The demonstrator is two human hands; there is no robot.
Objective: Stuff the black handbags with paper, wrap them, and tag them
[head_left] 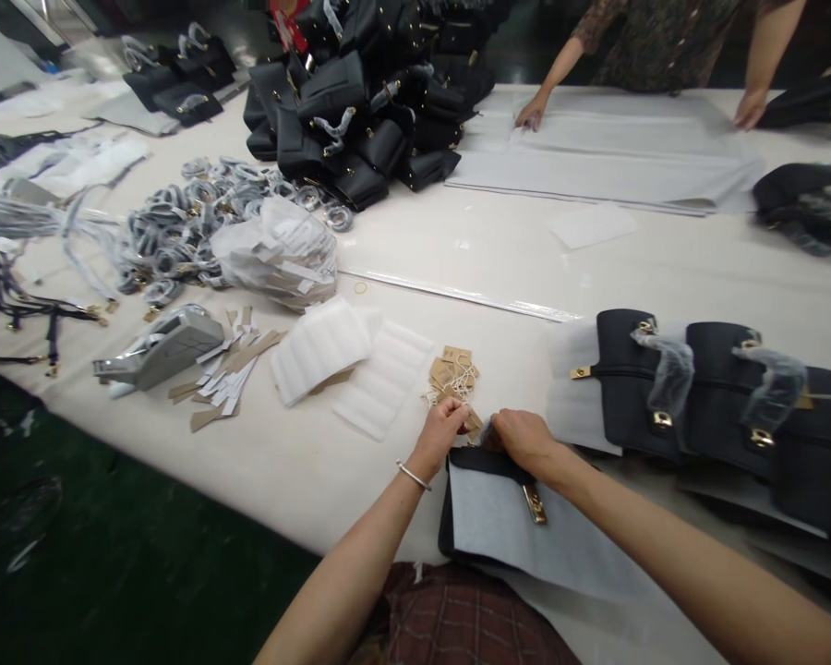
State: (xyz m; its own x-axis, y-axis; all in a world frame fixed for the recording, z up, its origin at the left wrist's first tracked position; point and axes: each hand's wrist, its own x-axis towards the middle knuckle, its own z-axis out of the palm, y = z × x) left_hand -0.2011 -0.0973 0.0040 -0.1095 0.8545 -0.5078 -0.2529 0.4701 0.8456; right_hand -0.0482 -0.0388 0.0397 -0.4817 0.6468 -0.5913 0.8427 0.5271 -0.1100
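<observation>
My left hand (pixel 441 431) and my right hand (pixel 523 441) are both closed in a pinch at the top edge of a black handbag (pixel 447 517) that lies at the table's near edge under a sheet of grey-white paper (pixel 505 531). A brown paper tag (pixel 474 424) shows between the two hands. Whether one hand or both grip it is hard to make out. A gold clasp (pixel 534 504) sticks out just below my right hand. A small heap of brown string tags (pixel 450 374) lies just beyond my left hand.
Wrapped black handbags (pixel 699 397) line the right side, and a big pile of black bags (pixel 367 102) stands at the back. White foam pads (pixel 350 365), a tape dispenser (pixel 162 346), paper strips and wrapped straps (pixel 180 226) lie left. Another person's hands (pixel 533 113) press paper sheets (pixel 630 152).
</observation>
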